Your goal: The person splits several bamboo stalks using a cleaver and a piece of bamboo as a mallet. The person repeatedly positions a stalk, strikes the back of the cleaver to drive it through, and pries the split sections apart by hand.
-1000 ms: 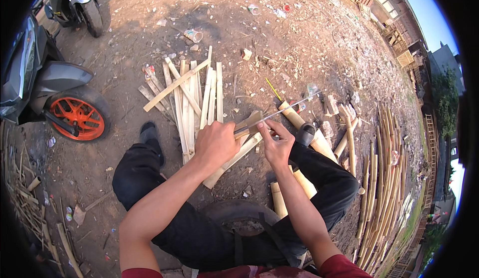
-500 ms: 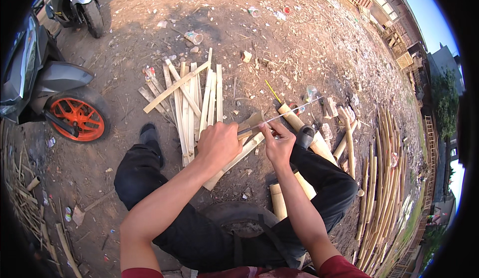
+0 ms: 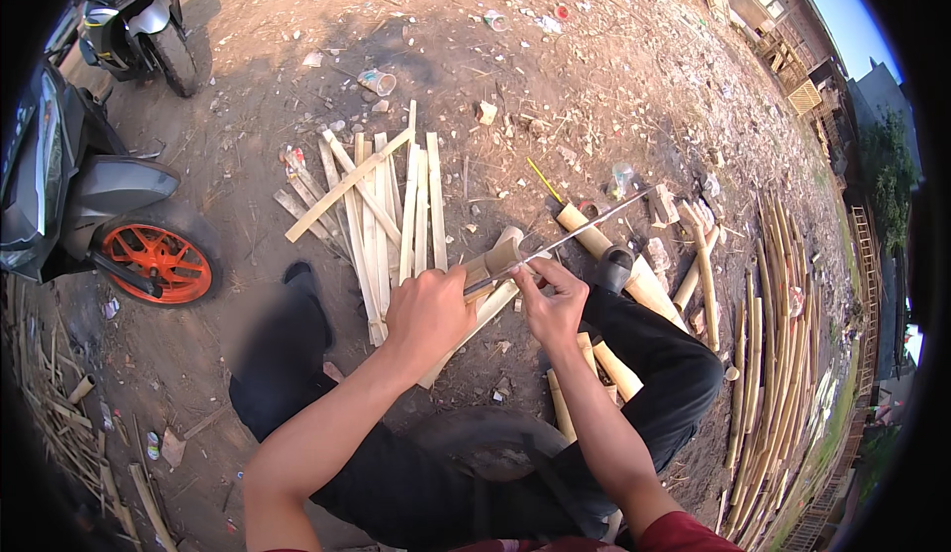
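My left hand [image 3: 428, 312] is closed in a fist around the near end of a long, thin metal blade [image 3: 599, 219], seen almost edge-on, which slants up to the right. The fingertips of my right hand [image 3: 551, 300] pinch the blade partway along. Just beyond my fists shows a short bamboo section [image 3: 503, 256]; whether my left hand also touches it I cannot tell. Below the hands a pale split bamboo strip [image 3: 477, 330] slants across the ground between my legs.
Loose bamboo slats [image 3: 381, 205] lie ahead. Thick bamboo lengths [image 3: 646, 290] rest by my right foot, and long poles [image 3: 773, 354] stretch along the right. A motorcycle's orange wheel [image 3: 157, 263] stands at the left. Under me is a tyre [image 3: 485, 433].
Both hands have come slightly nearer to me, still on the blade, which shows a little broader and steeper. The view has shifted a little.
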`<action>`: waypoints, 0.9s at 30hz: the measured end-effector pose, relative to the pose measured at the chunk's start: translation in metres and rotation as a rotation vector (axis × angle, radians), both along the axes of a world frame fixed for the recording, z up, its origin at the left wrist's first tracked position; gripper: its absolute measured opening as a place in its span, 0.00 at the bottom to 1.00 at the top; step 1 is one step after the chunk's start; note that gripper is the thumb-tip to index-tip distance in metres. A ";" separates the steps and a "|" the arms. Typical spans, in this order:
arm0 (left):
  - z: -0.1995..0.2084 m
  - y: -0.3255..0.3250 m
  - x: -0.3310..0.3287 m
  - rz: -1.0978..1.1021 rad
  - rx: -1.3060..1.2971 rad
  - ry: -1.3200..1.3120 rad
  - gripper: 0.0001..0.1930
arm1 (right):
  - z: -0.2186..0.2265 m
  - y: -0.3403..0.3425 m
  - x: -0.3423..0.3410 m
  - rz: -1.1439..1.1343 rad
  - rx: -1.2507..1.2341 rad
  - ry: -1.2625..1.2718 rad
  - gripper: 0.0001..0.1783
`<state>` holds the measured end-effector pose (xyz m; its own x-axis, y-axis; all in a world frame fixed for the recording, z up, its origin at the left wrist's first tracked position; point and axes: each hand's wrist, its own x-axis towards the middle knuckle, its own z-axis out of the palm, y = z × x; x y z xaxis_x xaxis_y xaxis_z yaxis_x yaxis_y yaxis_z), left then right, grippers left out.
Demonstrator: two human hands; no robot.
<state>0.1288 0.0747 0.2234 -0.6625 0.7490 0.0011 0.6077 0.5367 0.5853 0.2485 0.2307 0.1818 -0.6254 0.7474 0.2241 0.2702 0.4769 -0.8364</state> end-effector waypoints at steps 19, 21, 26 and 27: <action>0.005 0.002 0.007 0.025 -0.069 -0.067 0.09 | -0.186 0.015 0.065 -0.407 -0.627 -0.263 0.36; 0.006 0.005 0.003 0.039 -0.097 -0.027 0.10 | -0.242 -0.026 0.081 -0.335 -0.761 -0.634 0.46; 0.014 0.017 -0.002 0.045 -0.111 -0.031 0.10 | -0.309 -0.140 0.034 -0.387 -0.794 -1.025 0.60; 0.013 0.018 -0.002 0.047 -0.100 -0.030 0.10 | -0.315 -0.146 0.026 -0.424 -0.833 -1.072 0.60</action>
